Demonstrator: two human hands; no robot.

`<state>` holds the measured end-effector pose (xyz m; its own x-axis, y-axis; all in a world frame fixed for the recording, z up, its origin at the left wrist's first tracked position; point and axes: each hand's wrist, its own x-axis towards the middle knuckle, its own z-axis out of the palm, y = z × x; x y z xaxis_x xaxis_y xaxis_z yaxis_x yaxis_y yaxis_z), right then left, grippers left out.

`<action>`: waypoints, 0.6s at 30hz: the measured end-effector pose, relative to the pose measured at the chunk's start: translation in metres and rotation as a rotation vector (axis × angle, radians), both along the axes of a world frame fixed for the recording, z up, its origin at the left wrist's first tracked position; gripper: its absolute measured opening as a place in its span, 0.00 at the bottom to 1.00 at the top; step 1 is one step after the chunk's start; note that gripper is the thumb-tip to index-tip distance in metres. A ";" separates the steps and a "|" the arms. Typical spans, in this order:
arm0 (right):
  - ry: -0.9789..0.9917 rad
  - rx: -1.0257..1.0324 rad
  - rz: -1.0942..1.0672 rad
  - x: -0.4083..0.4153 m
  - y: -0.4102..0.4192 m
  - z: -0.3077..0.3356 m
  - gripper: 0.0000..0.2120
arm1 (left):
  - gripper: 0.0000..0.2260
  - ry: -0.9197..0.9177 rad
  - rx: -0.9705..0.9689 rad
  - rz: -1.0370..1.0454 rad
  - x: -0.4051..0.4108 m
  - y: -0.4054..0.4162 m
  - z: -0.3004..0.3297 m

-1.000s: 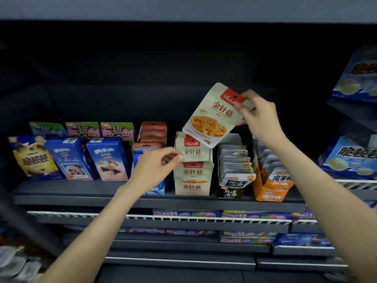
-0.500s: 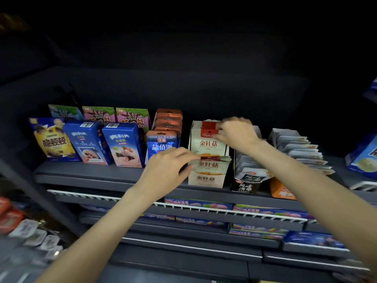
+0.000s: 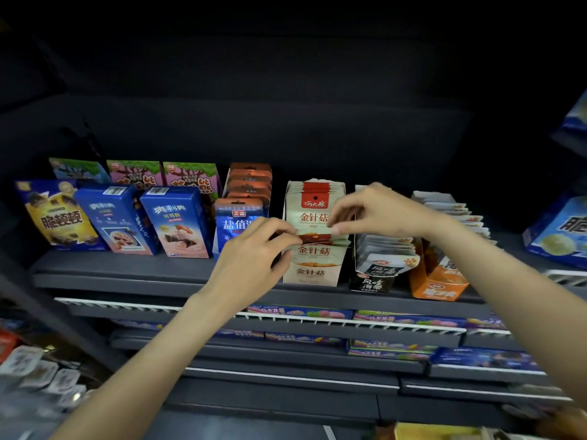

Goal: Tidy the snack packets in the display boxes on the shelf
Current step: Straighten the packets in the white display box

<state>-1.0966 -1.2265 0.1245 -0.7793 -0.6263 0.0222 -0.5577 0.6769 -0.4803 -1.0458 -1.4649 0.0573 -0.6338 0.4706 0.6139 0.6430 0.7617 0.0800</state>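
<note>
both hands, left hand (image 3: 254, 249) and right hand (image 3: 378, 211), pinch the beige mushroom packets (image 3: 313, 211) (in their display box (image 3: 313, 271)) near the shelf (image 3: 127, 274) front edge.

The right hand (image 3: 381, 214) is now lowering from the cream mushroom packets' (image 3: 313, 206) tops, meeting the left hand (image 3: 254, 249) at the front packet.

I can't read the blue packet (image 3: 239, 224) left of the cream display box (image 3: 313, 271) in full; my left hand (image 3: 254, 258) covers its lower right and the box's left edge. My right hand (image 3: 378, 211) hides the tops of the grey packets (image 3: 386, 246) just right of that box. Further right, the blue boxes (image 3: 562, 230) are cut by the frame's edge. Below the box, the lower shelves' labels (image 3: 301, 312) are too blurred to read, and low left the pale packets (image 3: 41, 373) smear together
</note>
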 end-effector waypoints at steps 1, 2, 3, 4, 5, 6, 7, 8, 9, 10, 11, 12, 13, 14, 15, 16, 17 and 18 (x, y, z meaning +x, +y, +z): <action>-0.016 0.030 0.008 -0.002 0.000 -0.003 0.08 | 0.09 0.001 -0.005 -0.003 0.000 0.001 0.000; -0.020 0.044 0.011 -0.003 0.000 -0.006 0.08 | 0.09 0.000 -0.010 -0.005 0.000 0.001 0.000; -0.012 0.049 0.010 -0.004 -0.001 -0.007 0.09 | 0.11 -0.004 -0.012 -0.005 0.000 0.001 0.000; 0.005 0.054 0.006 -0.005 -0.002 -0.007 0.09 | 0.12 -0.010 -0.010 -0.005 -0.001 0.001 0.001; 0.022 0.058 0.003 -0.006 -0.004 -0.007 0.09 | 0.13 -0.018 -0.004 -0.007 -0.001 0.001 0.001; 0.030 0.058 0.004 -0.006 -0.005 -0.006 0.10 | 0.13 -0.030 0.002 -0.009 -0.001 0.001 0.001; 0.026 0.055 0.009 -0.007 -0.007 -0.006 0.11 | 0.13 -0.042 0.005 -0.010 -0.001 0.001 0.002; 0.017 0.054 0.014 -0.007 -0.009 -0.006 0.11 | 0.14 -0.053 0.007 -0.010 -0.002 0.002 0.002; 0.014 0.060 0.021 -0.008 -0.011 -0.006 0.12 | 0.14 -0.058 0.009 -0.008 -0.001 0.002 0.003; 0.020 0.080 0.028 -0.008 -0.012 -0.006 0.12 | 0.14 -0.058 0.010 -0.006 -0.001 0.003 0.003; 0.034 0.105 0.036 -0.009 -0.014 -0.007 0.12 | 0.14 -0.055 0.008 -0.005 -0.001 0.003 0.004; 0.056 0.125 0.041 -0.010 -0.015 -0.007 0.12 | 0.14 -0.049 0.005 -0.006 -0.001 0.003 0.004; 0.089 0.140 0.041 -0.011 -0.017 -0.006 0.11 | 0.14 -0.045 0.003 -0.007 0.000 0.003 0.004; 0.138 0.157 0.036 -0.012 -0.018 -0.005 0.11 | 0.14 -0.041 0.003 -0.009 0.000 0.002 0.004; 0.205 0.192 0.025 -0.013 -0.019 -0.004 0.11 | 0.14 -0.039 0.004 -0.011 0.000 0.002 0.004; 0.287 0.241 0.016 -0.014 -0.020 -0.003 0.11 | 0.14 -0.039 0.003 -0.012 0.000 0.001 0.004; 0.365 0.301 0.012 -0.014 -0.022 -0.002 0.12 | 0.13 -0.037 0.001 -0.013 0.000 0.001 0.004; 0.423 0.354 0.017 -0.014 -0.023 -0.003 0.14 | 0.13 -0.034 -0.003 -0.015 0.000 0.001 0.004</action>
